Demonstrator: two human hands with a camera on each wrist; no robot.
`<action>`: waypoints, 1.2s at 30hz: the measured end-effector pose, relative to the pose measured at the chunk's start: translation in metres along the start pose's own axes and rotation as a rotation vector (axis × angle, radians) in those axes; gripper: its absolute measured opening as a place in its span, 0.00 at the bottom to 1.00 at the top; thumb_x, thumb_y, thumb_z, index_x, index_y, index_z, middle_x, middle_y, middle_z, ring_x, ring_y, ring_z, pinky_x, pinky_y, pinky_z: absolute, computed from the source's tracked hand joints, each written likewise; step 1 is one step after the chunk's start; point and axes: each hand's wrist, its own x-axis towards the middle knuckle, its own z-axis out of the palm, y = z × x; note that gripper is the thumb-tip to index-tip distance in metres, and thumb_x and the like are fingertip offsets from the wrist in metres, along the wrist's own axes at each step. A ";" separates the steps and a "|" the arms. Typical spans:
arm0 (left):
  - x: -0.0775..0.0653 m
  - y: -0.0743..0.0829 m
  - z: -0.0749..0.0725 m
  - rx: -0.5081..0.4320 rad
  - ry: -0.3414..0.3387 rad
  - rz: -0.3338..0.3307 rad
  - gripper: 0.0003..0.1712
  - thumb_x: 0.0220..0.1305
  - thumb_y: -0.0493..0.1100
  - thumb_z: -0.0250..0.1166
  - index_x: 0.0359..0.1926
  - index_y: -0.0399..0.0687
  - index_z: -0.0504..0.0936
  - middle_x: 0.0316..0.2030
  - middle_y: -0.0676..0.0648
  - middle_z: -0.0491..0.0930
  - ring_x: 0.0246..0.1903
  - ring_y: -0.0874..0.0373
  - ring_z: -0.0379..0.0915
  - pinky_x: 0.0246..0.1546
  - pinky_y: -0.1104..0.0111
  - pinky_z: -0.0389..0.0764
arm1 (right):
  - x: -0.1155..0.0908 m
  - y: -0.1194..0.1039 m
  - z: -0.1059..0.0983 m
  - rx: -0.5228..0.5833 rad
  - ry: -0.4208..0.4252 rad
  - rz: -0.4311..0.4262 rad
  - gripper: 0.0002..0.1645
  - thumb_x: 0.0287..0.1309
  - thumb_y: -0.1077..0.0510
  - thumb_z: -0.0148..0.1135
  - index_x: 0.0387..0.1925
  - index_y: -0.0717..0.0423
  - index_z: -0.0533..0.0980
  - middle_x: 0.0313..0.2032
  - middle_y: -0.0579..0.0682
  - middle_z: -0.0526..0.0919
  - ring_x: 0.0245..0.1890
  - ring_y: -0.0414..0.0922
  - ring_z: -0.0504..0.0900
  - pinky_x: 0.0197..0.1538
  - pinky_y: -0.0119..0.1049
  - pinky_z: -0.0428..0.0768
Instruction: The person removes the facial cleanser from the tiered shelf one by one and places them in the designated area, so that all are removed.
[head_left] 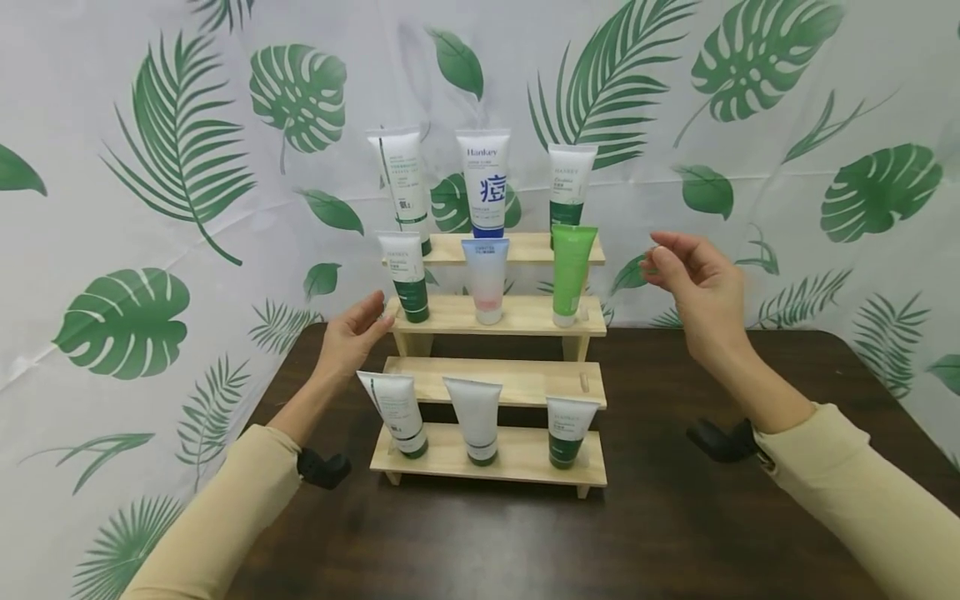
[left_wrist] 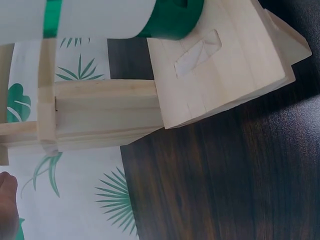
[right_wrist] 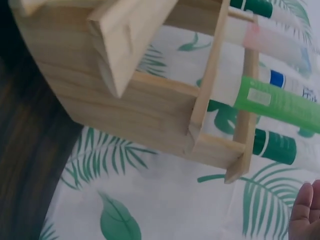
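A stepped wooden rack (head_left: 495,315) holds squeeze tubes on its shelves. At its left side is my left hand (head_left: 352,337), fingers extended and nothing held, nearest a white and dark green tube (head_left: 405,277). My right hand (head_left: 708,292) is raised in the air right of the rack, fingers loosely bent, with nothing visible in it. Nearest to that hand stand a bright green tube (head_left: 572,271) and, behind it, a white and green tube (head_left: 570,183). Only some fingers (right_wrist: 304,212) show in the right wrist view, apart from the tubes.
Beside the bright green tube stands a blue-pink tube (head_left: 487,279). The top shelf also bears a blue-lettered tube (head_left: 486,179) and a tall white tube (head_left: 401,179). Three white tubes, one plain (head_left: 476,417), line the lowest shelf. A leaf-print cloth hangs behind the dark table (head_left: 465,542).
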 end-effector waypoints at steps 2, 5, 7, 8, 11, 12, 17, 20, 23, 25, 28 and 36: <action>0.000 -0.004 0.000 -0.001 0.003 -0.009 0.33 0.67 0.41 0.59 0.69 0.36 0.59 0.68 0.39 0.60 0.67 0.51 0.57 0.65 0.62 0.64 | 0.008 0.005 0.004 0.004 0.015 0.023 0.13 0.60 0.63 0.60 0.46 0.63 0.78 0.33 0.47 0.82 0.35 0.39 0.82 0.40 0.24 0.82; -0.001 -0.008 -0.001 -0.003 0.003 -0.020 0.33 0.67 0.41 0.58 0.69 0.36 0.59 0.68 0.40 0.60 0.67 0.51 0.57 0.66 0.63 0.63 | 0.021 0.011 0.011 0.004 0.033 0.059 0.14 0.59 0.62 0.61 0.47 0.63 0.77 0.35 0.47 0.80 0.36 0.39 0.81 0.40 0.24 0.81; -0.002 -0.010 -0.002 0.001 0.002 -0.027 0.33 0.67 0.43 0.58 0.69 0.37 0.59 0.68 0.41 0.60 0.68 0.52 0.57 0.67 0.63 0.62 | 0.030 0.016 0.016 -0.002 0.037 0.071 0.14 0.59 0.62 0.61 0.47 0.60 0.77 0.35 0.47 0.79 0.36 0.38 0.81 0.40 0.23 0.81; -0.003 -0.010 -0.002 0.005 0.002 -0.031 0.33 0.68 0.43 0.58 0.69 0.38 0.59 0.68 0.41 0.60 0.68 0.52 0.57 0.67 0.63 0.62 | 0.034 0.018 0.019 -0.004 0.036 0.073 0.13 0.59 0.62 0.62 0.47 0.60 0.77 0.35 0.47 0.79 0.36 0.38 0.80 0.39 0.23 0.81; -0.005 -0.012 -0.003 0.028 0.007 -0.044 0.33 0.68 0.45 0.57 0.69 0.40 0.59 0.68 0.43 0.60 0.68 0.51 0.57 0.67 0.62 0.61 | 0.046 0.025 0.027 0.000 0.021 0.083 0.13 0.58 0.64 0.62 0.46 0.58 0.77 0.34 0.46 0.78 0.35 0.37 0.79 0.39 0.21 0.81; -0.006 -0.013 -0.002 0.037 0.009 -0.048 0.33 0.68 0.46 0.57 0.69 0.41 0.59 0.68 0.44 0.59 0.68 0.51 0.57 0.67 0.62 0.61 | 0.049 0.027 0.030 -0.017 0.015 0.083 0.14 0.58 0.65 0.62 0.47 0.57 0.77 0.34 0.45 0.78 0.34 0.36 0.78 0.39 0.21 0.80; -0.008 -0.016 0.001 0.035 0.018 -0.055 0.32 0.68 0.45 0.57 0.69 0.40 0.60 0.68 0.44 0.60 0.68 0.52 0.56 0.67 0.63 0.61 | 0.066 0.038 0.040 -0.170 -0.004 0.080 0.19 0.57 0.64 0.63 0.51 0.61 0.75 0.35 0.41 0.77 0.36 0.34 0.76 0.42 0.20 0.76; -0.008 -0.016 0.004 0.020 0.024 -0.046 0.31 0.68 0.44 0.57 0.68 0.39 0.61 0.68 0.44 0.61 0.67 0.52 0.57 0.67 0.63 0.62 | 0.074 0.043 0.044 -0.268 -0.016 0.087 0.23 0.58 0.62 0.63 0.54 0.62 0.73 0.38 0.42 0.77 0.39 0.34 0.75 0.45 0.22 0.74; -0.007 -0.016 0.006 0.012 0.030 -0.038 0.31 0.67 0.44 0.58 0.68 0.39 0.62 0.67 0.43 0.62 0.66 0.51 0.59 0.66 0.63 0.63 | 0.080 0.046 0.047 -0.321 -0.043 0.107 0.26 0.58 0.60 0.64 0.57 0.62 0.71 0.40 0.44 0.76 0.41 0.34 0.74 0.48 0.24 0.74; -0.006 -0.016 0.007 0.012 0.036 -0.031 0.31 0.67 0.44 0.58 0.67 0.38 0.62 0.67 0.43 0.62 0.66 0.51 0.60 0.66 0.62 0.63 | 0.083 0.047 0.050 -0.334 -0.062 0.118 0.27 0.58 0.60 0.64 0.59 0.61 0.70 0.41 0.44 0.76 0.42 0.34 0.74 0.51 0.27 0.74; -0.005 -0.016 0.007 0.010 0.048 -0.023 0.30 0.68 0.43 0.58 0.67 0.38 0.63 0.67 0.43 0.62 0.66 0.50 0.60 0.66 0.62 0.63 | 0.087 0.047 0.054 -0.328 -0.085 0.128 0.28 0.57 0.60 0.64 0.59 0.61 0.69 0.41 0.42 0.75 0.43 0.35 0.73 0.55 0.32 0.74; -0.001 -0.012 0.009 0.022 0.051 0.004 0.30 0.68 0.44 0.57 0.67 0.38 0.62 0.67 0.44 0.61 0.67 0.52 0.57 0.67 0.63 0.62 | 0.091 0.048 0.056 -0.345 -0.095 0.145 0.26 0.58 0.58 0.63 0.58 0.59 0.70 0.40 0.39 0.75 0.43 0.35 0.73 0.54 0.34 0.72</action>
